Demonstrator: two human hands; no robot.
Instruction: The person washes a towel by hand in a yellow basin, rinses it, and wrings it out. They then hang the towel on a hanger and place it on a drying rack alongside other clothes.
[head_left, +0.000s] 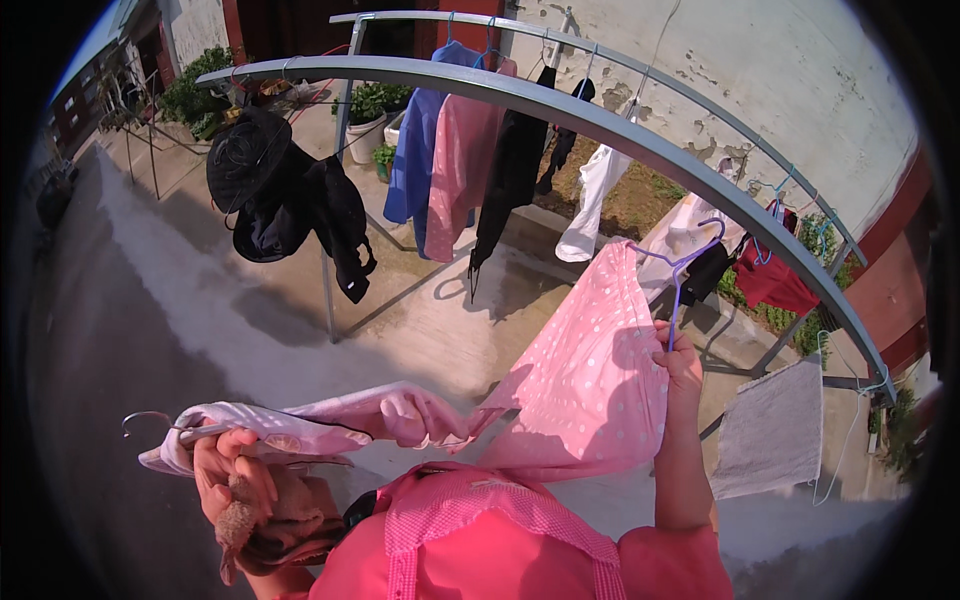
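Note:
My right hand (681, 358) grips the arm of a purple clothes hanger (677, 264), from which pink polka-dot trousers (585, 360) hang by the waistband. The hanger's hook is just beneath the front rail and appears free of it. At the lower left, my left hand (232, 465) is closed around a metal-hooked hanger (202, 430) bearing a light pink garment (330, 427), which stretches towards the trousers. A brown cloth (292, 517) is also held in that hand.
A metal drying rack's front rail (525, 84) arches ahead. On the rack hang a black hat (251, 161), a blue shirt (420, 135), a pink polka-dot garment (459, 165), black trousers (517, 157), white clothing (596, 195), and, at right, a grey towel (772, 427). Potted plants (366, 120) stand behind.

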